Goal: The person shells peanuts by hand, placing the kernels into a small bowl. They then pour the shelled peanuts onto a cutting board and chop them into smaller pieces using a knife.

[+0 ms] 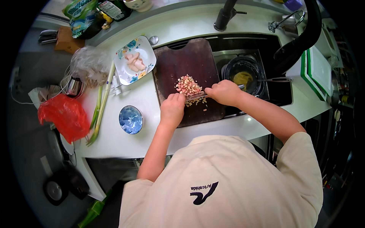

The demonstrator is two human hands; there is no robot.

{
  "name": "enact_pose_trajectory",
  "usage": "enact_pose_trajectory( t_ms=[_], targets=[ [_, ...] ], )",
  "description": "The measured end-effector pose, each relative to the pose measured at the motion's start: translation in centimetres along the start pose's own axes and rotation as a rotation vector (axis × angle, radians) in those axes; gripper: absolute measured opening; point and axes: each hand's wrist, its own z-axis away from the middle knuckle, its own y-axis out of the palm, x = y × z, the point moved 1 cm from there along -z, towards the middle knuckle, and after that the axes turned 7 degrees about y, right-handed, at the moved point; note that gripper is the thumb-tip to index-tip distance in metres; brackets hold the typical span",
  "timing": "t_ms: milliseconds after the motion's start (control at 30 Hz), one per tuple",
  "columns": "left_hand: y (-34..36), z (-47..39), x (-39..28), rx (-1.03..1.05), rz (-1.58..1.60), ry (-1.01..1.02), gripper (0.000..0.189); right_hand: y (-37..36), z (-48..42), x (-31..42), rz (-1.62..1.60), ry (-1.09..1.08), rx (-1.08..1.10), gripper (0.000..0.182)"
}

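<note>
A dark wooden cutting board [194, 58] bears a heap of chopped pink and cream pieces [188, 85] that look like peanuts. My right hand [225, 92] is closed around the handle of a kitchen knife [196, 97]; the handle's metal end shows past my fist. At the blade's far end, my left hand [172, 108] grips the knife with its fingers over the spine. The blade lies across the near side of the heap, and some finer crumbs [196, 101] are scattered on my side of it. The cutting edge is hidden from above.
Left of the board stand a floral plate [146, 52] with pale raw meat pieces, a blue bowl [130, 119] and scallions [104, 109]. A red plastic bag [65, 116] lies farther left. The board partly covers the sink, where a dark pot [261, 69] sits below the faucet [223, 18].
</note>
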Motion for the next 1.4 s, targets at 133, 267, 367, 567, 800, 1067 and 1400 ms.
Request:
enact_pose_trajectory(
  t_ms=[133, 267, 367, 567, 800, 1067, 1400],
  targets=[
    [-1.1, 0.0, -3.4, 0.056, -0.070, -0.084, 0.011, 1.0, 0.9, -1.7, -0.027, -0.133, -0.123, 0.014],
    [0.4, 1.4, -3.2, -0.001, -0.009, -0.141, 0.014, -0.2, 0.3, -1.4, 0.019, -0.160, 0.005, 0.011],
    [1.5, 2.4, -2.0, -0.036, 0.074, -0.160, 0.016, -0.5, -0.2, -0.1, 0.047, -0.099, 0.058, 0.008],
    [0.6, 2.6, -0.3, -0.105, 0.275, -0.188, 0.017, -4.0, -1.6, 2.3, 0.105, -0.099, 0.047, 0.012],
    [0.9, 1.7, -1.0, -0.020, 0.141, -0.177, 0.015, -1.6, -1.6, 0.1, 0.044, -0.058, 0.142, 0.017],
    [-1.1, -1.2, 0.1, 0.095, 0.050, -0.025, 0.013, -1.0, -0.6, -0.6, -0.055, 0.019, 0.107, 0.019],
    [-0.7, 0.4, 3.0, -0.039, 0.312, -0.046, 0.014, -4.4, -2.3, 3.5, 0.107, 0.054, 0.084, 0.011]
  ],
)
